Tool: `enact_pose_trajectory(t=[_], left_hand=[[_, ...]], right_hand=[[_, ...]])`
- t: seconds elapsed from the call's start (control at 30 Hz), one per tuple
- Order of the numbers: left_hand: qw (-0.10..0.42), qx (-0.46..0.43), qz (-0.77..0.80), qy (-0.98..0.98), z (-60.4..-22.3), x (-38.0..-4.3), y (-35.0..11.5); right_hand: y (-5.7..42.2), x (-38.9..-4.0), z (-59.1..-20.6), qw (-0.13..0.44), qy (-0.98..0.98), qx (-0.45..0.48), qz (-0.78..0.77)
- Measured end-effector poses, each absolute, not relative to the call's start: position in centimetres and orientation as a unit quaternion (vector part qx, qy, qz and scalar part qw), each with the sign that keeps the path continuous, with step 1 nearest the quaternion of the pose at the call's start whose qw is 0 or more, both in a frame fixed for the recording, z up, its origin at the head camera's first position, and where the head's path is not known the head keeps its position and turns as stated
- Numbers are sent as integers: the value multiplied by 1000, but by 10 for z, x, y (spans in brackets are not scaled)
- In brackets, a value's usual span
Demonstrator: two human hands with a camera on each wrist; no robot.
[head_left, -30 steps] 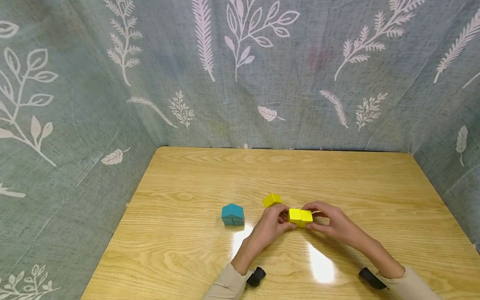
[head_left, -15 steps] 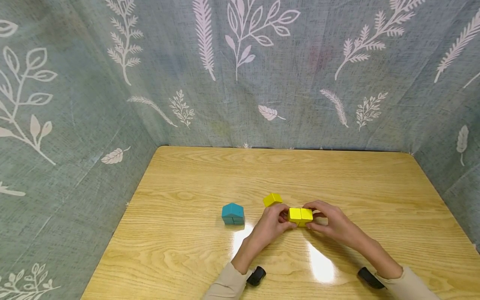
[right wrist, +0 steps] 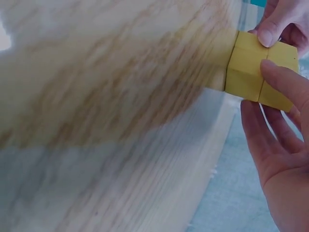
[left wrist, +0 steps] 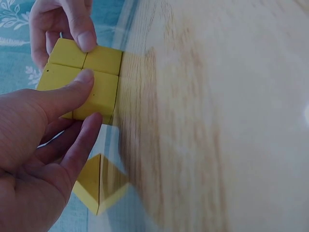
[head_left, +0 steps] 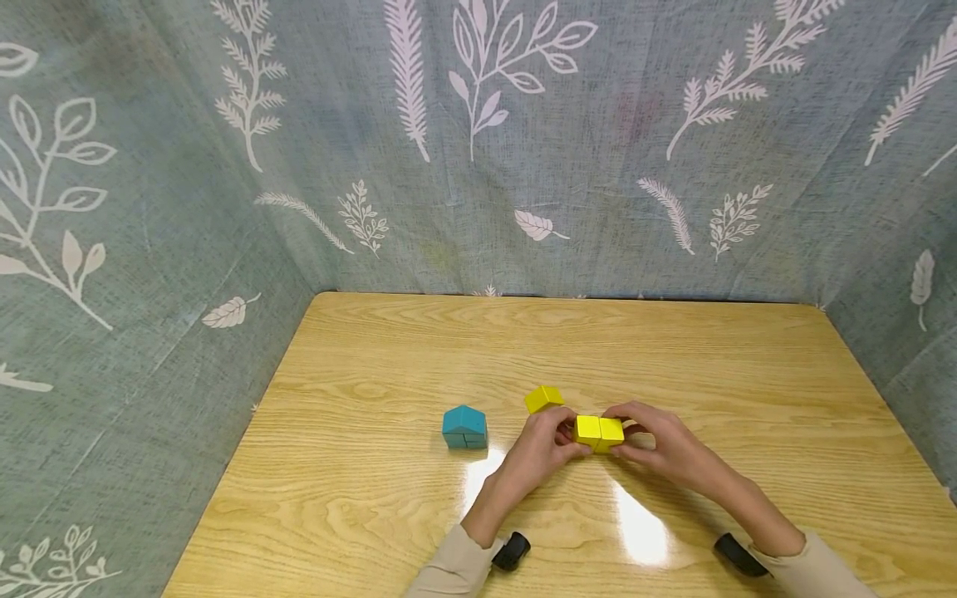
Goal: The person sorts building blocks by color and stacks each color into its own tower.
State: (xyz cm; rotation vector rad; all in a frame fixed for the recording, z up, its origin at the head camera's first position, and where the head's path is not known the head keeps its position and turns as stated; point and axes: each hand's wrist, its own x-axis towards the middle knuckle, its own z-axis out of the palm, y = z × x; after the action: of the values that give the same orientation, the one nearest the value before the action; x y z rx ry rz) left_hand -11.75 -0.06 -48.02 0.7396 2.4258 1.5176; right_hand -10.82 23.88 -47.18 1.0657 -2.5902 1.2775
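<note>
Several yellow blocks (head_left: 599,433) stand on the wooden table, pushed together into one squarish stack with seams between them. My left hand (head_left: 540,448) pinches the stack's left side with thumb and fingers. From the other side, my right hand (head_left: 668,447) grips it the same way. Both thumbs lie on the near face of the yellow stack (left wrist: 104,89) in the left wrist view. A yellow triangular block (head_left: 543,399) sits just behind the left hand, partly covered by it. In the right wrist view the stack (right wrist: 247,72) is between both hands.
A small teal house-shaped group of blocks (head_left: 464,428) stands left of the left hand. The wooden table (head_left: 374,349) is bordered by a grey-blue leaf-patterned cloth (head_left: 449,216) behind and at the sides. Black straps (head_left: 512,551) are on the wrists.
</note>
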Motion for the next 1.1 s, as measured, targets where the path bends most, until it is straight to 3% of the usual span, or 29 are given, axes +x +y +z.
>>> enact_pose_trajectory(t=[0.27,0.6,1.1], left_hand=[[85,254,511,817,-482,-118,-1],[68,262,510,816,-483,-116,-3],[66,266,501,821,-483,-116,-2]], right_hand=[[239,-116,-463,33,-845,340,412],[229,-155,-450,20,-844,359,398],[199,-200,-452,-53,-831,404,380]])
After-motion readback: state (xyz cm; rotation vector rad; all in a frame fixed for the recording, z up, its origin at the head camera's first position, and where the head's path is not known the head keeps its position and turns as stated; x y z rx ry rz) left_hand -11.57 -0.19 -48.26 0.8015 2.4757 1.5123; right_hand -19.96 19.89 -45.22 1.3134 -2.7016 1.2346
